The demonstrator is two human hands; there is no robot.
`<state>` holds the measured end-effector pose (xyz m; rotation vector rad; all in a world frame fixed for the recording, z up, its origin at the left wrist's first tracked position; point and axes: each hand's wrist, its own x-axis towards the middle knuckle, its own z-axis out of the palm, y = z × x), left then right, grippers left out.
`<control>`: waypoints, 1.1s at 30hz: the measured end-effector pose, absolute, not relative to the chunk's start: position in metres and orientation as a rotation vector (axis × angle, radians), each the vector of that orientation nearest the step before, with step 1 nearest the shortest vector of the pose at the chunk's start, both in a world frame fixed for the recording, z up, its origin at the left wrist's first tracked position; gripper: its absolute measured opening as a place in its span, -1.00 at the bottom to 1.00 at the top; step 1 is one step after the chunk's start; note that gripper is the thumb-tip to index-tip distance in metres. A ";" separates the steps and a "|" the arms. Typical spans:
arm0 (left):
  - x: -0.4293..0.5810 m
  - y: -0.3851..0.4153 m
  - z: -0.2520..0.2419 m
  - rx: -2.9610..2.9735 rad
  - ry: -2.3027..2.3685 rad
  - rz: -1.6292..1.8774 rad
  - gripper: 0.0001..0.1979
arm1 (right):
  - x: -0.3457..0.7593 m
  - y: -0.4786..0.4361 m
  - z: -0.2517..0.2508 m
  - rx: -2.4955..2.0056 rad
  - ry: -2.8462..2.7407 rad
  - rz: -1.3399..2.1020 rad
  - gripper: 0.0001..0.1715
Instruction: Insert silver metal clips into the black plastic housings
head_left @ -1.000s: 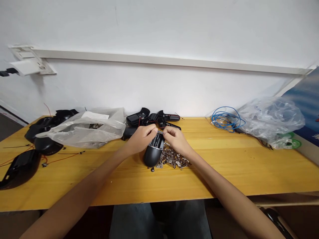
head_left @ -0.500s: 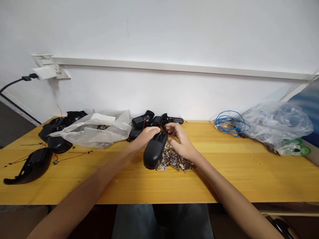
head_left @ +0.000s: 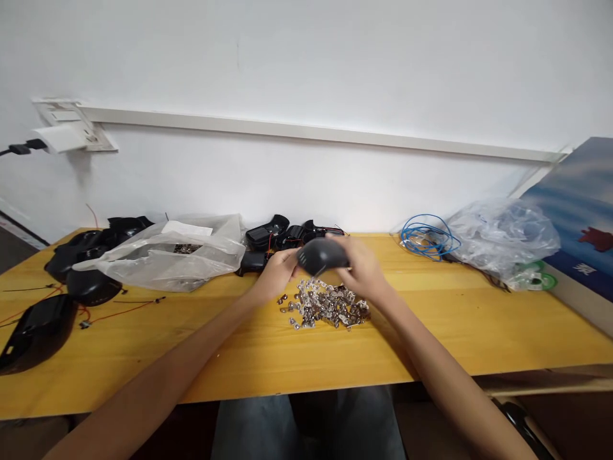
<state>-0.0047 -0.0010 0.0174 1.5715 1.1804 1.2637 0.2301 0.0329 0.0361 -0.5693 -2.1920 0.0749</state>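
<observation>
A black plastic housing [head_left: 322, 256] with a rounded end is held up over the table. My right hand [head_left: 361, 265] is closed round its right side. My left hand [head_left: 276, 275] has its fingers closed at the left edge of the same housing, and their tips are partly hidden. Below lies a loose pile of small shiny metal pieces [head_left: 330, 305]. Just behind my hands, several more black housings [head_left: 268, 233] with thin red wires rest near the wall.
A clear plastic bag [head_left: 201, 268] lies left of centre. Wired black housings [head_left: 93, 286] crowd the table's left end. A blue cable coil [head_left: 428, 236] and crumpled plastic bags [head_left: 502, 233] sit at the back right. A white plug [head_left: 62, 137] is in the wall socket.
The housing has turned so its rounded end faces up and right, and it has risen off the metal pieces. My right hand has closed on it. The view has shifted right.
</observation>
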 end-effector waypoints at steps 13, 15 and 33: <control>-0.004 0.009 -0.003 1.579 1.295 1.202 -0.65 | 0.369 0.051 0.029 -2.130 -2.002 -0.181 -0.48; -0.003 0.005 0.000 1.653 1.243 1.180 -0.67 | 0.372 0.048 0.023 -2.192 -2.000 -0.195 -0.46; -0.009 0.015 -0.009 1.401 1.128 1.220 -0.34 | 0.240 0.076 0.030 -1.369 -2.465 0.097 -0.09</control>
